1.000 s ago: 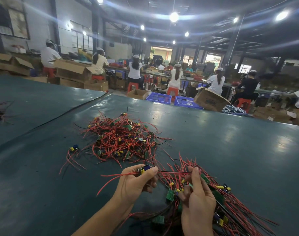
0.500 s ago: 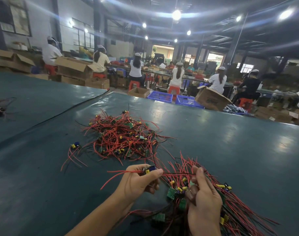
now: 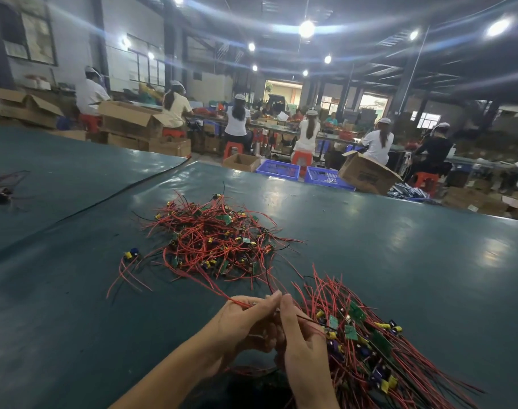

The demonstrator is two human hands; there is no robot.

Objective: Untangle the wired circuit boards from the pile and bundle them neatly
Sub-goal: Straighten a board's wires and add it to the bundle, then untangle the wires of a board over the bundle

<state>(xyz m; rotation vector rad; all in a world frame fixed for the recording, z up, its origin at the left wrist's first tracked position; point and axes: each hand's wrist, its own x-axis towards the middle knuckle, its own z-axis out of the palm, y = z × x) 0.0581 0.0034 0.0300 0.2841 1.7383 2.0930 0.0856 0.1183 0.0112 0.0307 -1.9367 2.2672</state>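
Bare hands, L hand (image 3: 246, 326) & R hand (image 3: 306, 349), w/ slim long fingers (image 3: 269, 302); forearms (image 3: 175, 370) bare too.

the table sheet (image 3: 399, 261) is seen as a dark teal covering, smooth and glossy, with the ceiling lamps (image 3: 307, 28) mirrored on it towards 2 o'clock. the wires (image 3: 198, 231) of the tangled pile (image 3: 222, 243) at 12 o'clock are sheathed in smooth red plastic with a faint sheen; a few are black. the circuit boards (image 3: 351, 332) in the bundle (image 3: 378, 358) at 4 o'clock are shown flat and matt green, fitted with glossy yellow and blue plastic parts (image 3: 383, 325). matt brown cardboard boxes (image 3: 367, 172), blue moulded plastic crates (image 3: 278, 169) and red plastic stools (image 3: 302, 157) are seen towards 1 o'clock.
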